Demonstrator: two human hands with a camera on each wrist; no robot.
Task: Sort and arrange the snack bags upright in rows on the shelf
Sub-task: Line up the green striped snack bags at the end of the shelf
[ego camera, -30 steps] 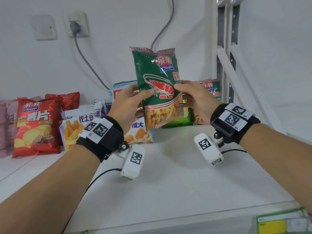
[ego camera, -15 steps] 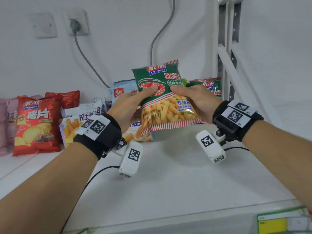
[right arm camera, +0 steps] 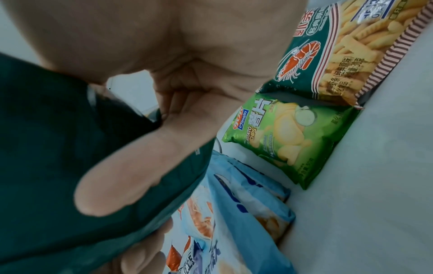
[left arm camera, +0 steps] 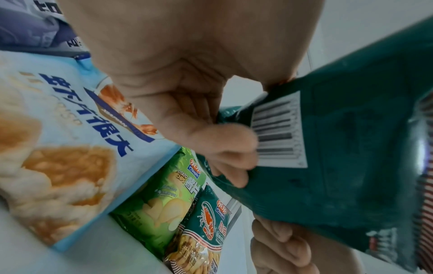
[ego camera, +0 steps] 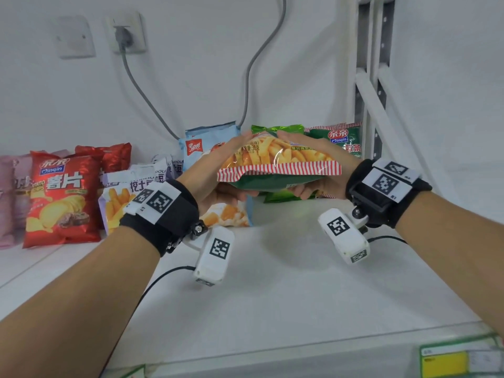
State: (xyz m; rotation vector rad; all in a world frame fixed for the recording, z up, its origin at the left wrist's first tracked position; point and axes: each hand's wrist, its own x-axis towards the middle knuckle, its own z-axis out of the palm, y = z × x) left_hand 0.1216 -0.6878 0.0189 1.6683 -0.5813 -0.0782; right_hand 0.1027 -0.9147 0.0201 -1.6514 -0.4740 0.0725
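Note:
A green shrimp-stick bag (ego camera: 278,167) hangs above the white shelf (ego camera: 272,296), tipped nearly flat with its striped bottom seam toward me. My left hand (ego camera: 215,173) grips its left side, fingers curled under the dark green back (left arm camera: 339,148) beside the barcode. My right hand (ego camera: 313,170) grips the right side, fingers under the bag's back (right arm camera: 58,166). Behind it against the wall stand a matching shrimp-stick bag (ego camera: 343,140), a light green chips bag (right arm camera: 288,137) and a light blue shrimp-cracker bag (left arm camera: 58,139).
At the left stand a red chips bag (ego camera: 62,197), a second red bag (ego camera: 114,156), a white-purple fries bag (ego camera: 122,197) and pink bags (ego camera: 8,200). A grey cable (ego camera: 253,66) hangs down the wall. The shelf's upright post (ego camera: 373,77) rises at the right.
The green shrimp-stick bag has come down from upright and tipped forward until nearly flat, its bottom seam now toward me. Both hands moved down with it and kept their hold.

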